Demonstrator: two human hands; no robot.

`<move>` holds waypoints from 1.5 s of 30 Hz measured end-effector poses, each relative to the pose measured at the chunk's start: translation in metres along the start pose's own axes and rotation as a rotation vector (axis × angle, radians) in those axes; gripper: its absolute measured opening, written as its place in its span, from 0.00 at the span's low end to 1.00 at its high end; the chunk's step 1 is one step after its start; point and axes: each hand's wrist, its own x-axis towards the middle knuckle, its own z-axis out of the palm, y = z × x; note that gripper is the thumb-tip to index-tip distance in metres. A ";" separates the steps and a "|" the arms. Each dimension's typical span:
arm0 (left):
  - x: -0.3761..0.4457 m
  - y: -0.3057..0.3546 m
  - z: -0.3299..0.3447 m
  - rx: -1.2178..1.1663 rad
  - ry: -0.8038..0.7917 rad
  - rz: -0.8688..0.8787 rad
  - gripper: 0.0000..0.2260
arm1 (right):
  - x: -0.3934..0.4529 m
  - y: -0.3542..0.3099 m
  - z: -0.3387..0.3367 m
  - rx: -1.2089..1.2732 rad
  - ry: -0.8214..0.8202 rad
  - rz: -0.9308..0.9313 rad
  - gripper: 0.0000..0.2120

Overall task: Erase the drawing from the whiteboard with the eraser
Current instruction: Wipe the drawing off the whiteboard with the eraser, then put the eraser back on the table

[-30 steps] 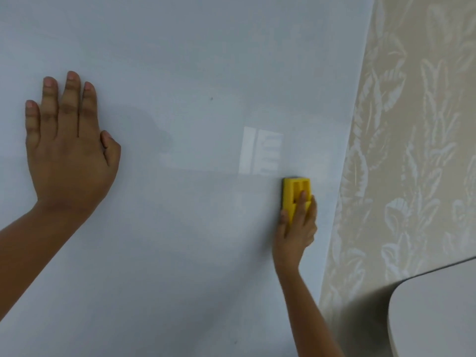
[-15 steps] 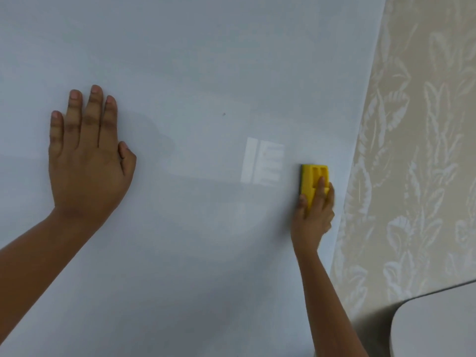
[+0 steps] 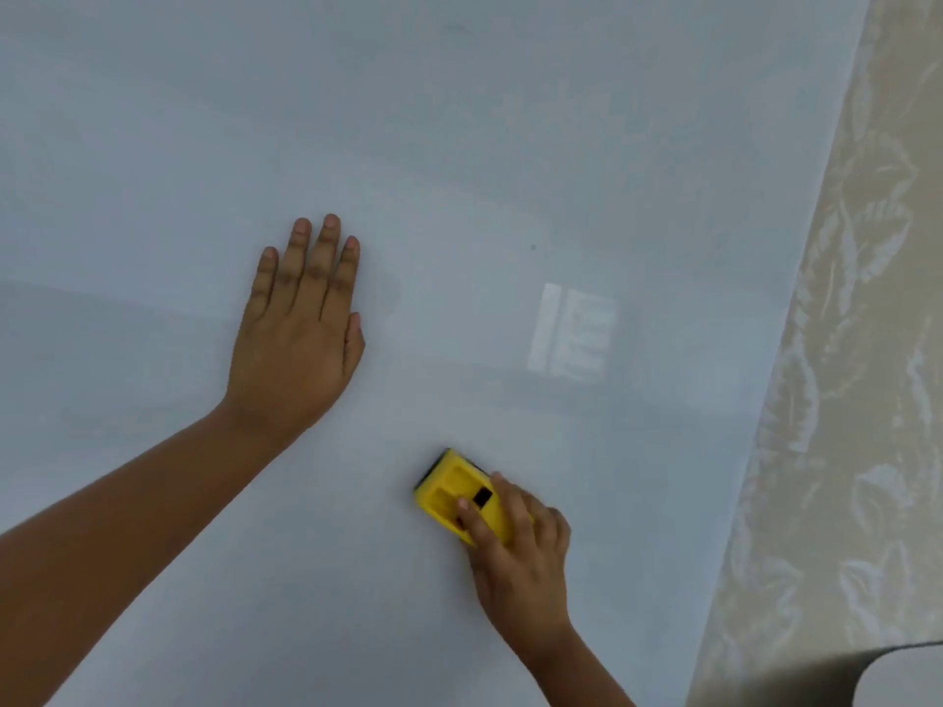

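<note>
The whiteboard (image 3: 459, 145) fills most of the view, pale grey-white, with no drawing visible on it except a tiny dark speck (image 3: 533, 247). My right hand (image 3: 515, 563) grips a yellow eraser (image 3: 449, 489) and presses it flat on the board at lower centre, tilted up to the left. My left hand (image 3: 301, 329) lies flat on the board with fingers together, above and left of the eraser, holding nothing.
A bright window reflection (image 3: 571, 331) shows on the board right of centre. The board's right edge meets beige leaf-patterned wallpaper (image 3: 857, 349). A rounded grey-white tabletop corner (image 3: 903, 676) sits at the bottom right.
My right hand has slid the eraser down and left, away from the board's right edge, and tilted it. The view has shifted, so my left hand appears nearer the centre.
</note>
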 end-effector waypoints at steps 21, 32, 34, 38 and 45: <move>-0.040 -0.029 -0.010 0.015 -0.072 0.096 0.23 | 0.118 0.003 -0.014 0.025 0.275 0.716 0.23; -0.052 -0.044 -0.019 -0.364 -0.037 0.342 0.20 | 0.090 -0.154 0.024 0.152 0.112 0.308 0.24; -0.073 -0.050 -0.020 -0.328 -0.148 0.486 0.21 | 0.058 -0.169 0.028 0.193 0.075 0.277 0.24; -0.128 -0.063 -0.020 -0.285 -0.295 0.670 0.24 | 0.022 -0.157 0.024 0.156 0.005 0.120 0.25; -0.160 -0.048 -0.006 -0.317 -0.256 0.670 0.22 | -0.006 -0.122 0.012 0.043 -0.119 0.058 0.23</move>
